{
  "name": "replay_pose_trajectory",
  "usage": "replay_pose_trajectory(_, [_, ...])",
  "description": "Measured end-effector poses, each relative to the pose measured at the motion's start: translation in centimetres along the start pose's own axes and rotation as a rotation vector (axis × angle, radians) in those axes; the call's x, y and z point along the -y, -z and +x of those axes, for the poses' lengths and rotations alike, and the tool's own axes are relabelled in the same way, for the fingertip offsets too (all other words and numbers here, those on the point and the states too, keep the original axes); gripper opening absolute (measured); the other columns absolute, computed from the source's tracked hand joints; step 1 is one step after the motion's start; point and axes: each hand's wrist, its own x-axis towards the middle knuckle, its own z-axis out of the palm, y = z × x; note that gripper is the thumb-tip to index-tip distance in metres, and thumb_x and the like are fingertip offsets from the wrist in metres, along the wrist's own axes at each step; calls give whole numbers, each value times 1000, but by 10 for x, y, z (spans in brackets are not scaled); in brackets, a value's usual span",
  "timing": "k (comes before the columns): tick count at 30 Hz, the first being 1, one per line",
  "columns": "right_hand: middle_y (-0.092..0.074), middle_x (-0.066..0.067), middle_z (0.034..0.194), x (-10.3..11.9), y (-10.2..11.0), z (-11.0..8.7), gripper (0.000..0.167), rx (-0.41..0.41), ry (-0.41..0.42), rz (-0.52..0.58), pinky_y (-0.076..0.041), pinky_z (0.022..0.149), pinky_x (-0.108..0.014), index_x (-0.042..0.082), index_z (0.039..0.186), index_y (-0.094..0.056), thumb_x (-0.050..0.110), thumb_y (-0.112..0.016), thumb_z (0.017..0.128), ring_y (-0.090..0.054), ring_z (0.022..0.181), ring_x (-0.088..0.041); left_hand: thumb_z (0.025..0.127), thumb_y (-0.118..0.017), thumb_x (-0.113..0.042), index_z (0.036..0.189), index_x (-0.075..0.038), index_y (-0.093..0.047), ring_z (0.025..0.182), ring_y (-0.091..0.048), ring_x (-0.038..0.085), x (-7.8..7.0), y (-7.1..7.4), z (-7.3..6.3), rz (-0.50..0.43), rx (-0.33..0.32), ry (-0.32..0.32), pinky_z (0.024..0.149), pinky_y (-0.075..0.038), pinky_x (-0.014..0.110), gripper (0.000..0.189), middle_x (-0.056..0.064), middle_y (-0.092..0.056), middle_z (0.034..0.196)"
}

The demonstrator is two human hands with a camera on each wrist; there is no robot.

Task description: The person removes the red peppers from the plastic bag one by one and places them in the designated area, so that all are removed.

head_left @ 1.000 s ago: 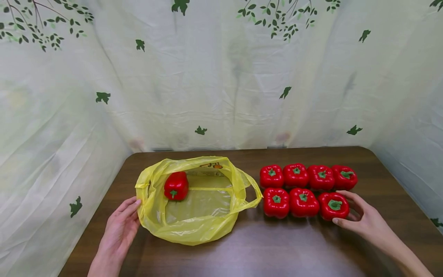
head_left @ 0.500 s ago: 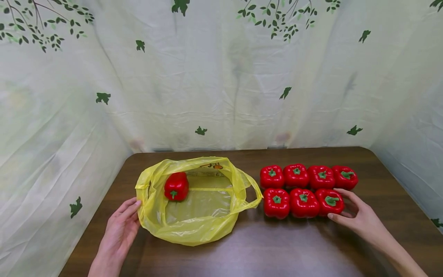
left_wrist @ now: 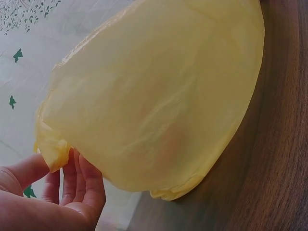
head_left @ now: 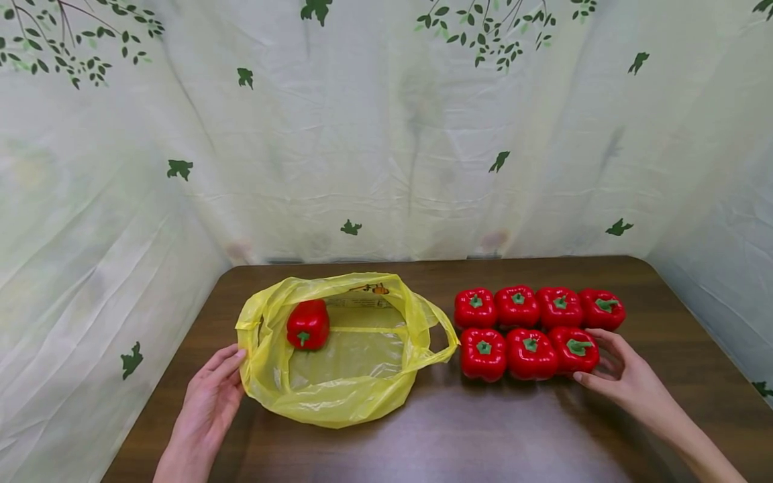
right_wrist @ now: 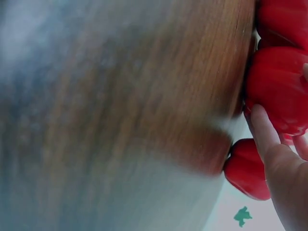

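My left hand pinches the left edge of a yellow plastic bag, whose mouth gapes wide on the table. Inside the bag, toward its left, lies one red bell pepper. In the left wrist view, thumb and fingers meet on a gathered corner of the bag. My right hand grips the rightmost front red bell pepper, thumb at its near side and fingers around its right. That pepper sits against its left neighbour, its green stem leaning right. The right wrist view shows the thumb along its side.
A back row of several red peppers stands right behind the front row. The bag's right handle reaches close to the leftmost front pepper. The brown wooden table meets a leaf-patterned curtain at the back.
My right hand has shifted left with the pepper it grips, bringing it up against its neighbour and tilting its stem. The left hand and bag have stayed in place.
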Motion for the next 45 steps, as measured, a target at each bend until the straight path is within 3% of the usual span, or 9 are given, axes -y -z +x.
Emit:
replay_pose_trajectory(3, [-39,-25,142,0,-1,0,74,5,9,16,-51,79,-16,1,143,-32,17,-77,87,-46,107,15,101,-53,-2,104,-6,-70,97,-65,16,0,0,-1,2,3,-5,82,-54,29,18,5,-68,107])
replay_pose_trajectory(8, [-39,-24,143,1,0,-1,75,8,10,-3,-50,80,-15,3,145,-32,18,-77,87,-52,112,3,101,-53,-2,104,-6,-70,97,-65,16,0,0,-2,5,8,-7,83,-54,29,19,5,-68,107])
replay_pose_trajectory(12, [-42,-20,140,3,3,-4,74,-14,47,9,-51,78,-15,3,145,-32,13,-76,87,-50,106,13,101,-53,-2,104,-6,-70,97,-65,16,1,0,-2,12,4,-8,83,-54,29,18,5,-68,107])
replay_pose_trajectory(16, [-47,-10,136,10,7,-8,73,-62,109,24,-50,81,-13,5,146,-35,6,-76,86,-52,111,9,101,-52,-2,104,-6,-70,96,-65,16,0,1,-2,14,17,-17,82,-54,28,19,5,-68,106])
replay_pose_trajectory(22, [-49,-4,138,29,12,-11,72,-103,157,-30,-51,80,-14,13,148,-38,7,-76,87,-54,114,2,101,-51,-1,103,-5,-70,96,-65,16,0,0,-2,9,36,-28,82,-54,28,20,6,-68,105])
replay_pose_trajectory(29, [-54,-4,133,62,2,-12,71,-112,247,-63,-50,81,-14,16,145,-45,4,-79,83,-59,112,-6,101,-51,-1,103,-6,-70,97,-65,16,-1,0,-2,-3,33,-19,83,-54,28,20,5,-69,106])
replay_pose_trajectory(35, [-54,3,133,92,-12,-9,76,-85,380,-170,-41,91,-10,21,143,-48,4,-84,77,-50,119,-6,101,-51,-1,103,-6,-70,97,-65,16,0,-2,-3,4,22,-26,83,-54,28,19,5,-68,106])
replay_pose_trajectory(38, [-53,6,135,107,-20,-8,77,-44,435,-195,-43,89,-11,22,142,-49,5,-85,76,-47,122,-5,101,-51,-1,103,-6,-70,97,-65,16,0,-2,-2,5,23,-23,83,-54,29,19,5,-68,106])
replay_pose_trajectory(45, [-52,4,138,131,-40,-2,74,76,584,-208,-37,102,-15,18,141,-49,11,-85,77,-45,130,-13,101,-52,-1,104,-6,-70,99,-65,16,0,-3,-3,11,15,-22,85,-53,29,19,5,-68,108])
